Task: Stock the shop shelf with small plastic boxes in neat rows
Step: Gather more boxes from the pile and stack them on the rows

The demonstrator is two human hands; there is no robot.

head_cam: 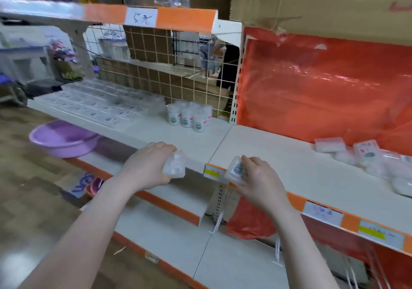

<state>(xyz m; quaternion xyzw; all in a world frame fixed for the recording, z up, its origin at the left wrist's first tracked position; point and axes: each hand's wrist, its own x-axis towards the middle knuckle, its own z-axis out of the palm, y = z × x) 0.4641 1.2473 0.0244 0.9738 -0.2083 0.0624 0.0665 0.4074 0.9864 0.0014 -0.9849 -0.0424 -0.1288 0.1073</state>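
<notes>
head view: only one camera here, looking down at a white shop shelf with an orange front strip.
left hand: grip is curled tight round a small clear plastic box, held just off the front edge of the shelf. Box looks frosted, with white stuff inside, label not showing.
right hand: fingers and thumb pinch a second small box, tilted, at the shelf's front edge next to a yellow price tag. This one shows a little colourful sticker on its lid.
boxes already stocked: flat rows of the same clear boxes at the far left of the shelf, pretty blurry.
loose pile: more boxes lying jumbled on the right side, in front of a red plastic sheet.
round tubs: cluster of clear cylinders standing at the back, by the wire grid.
purple basin: sits on the lower shelf, left.
</notes>
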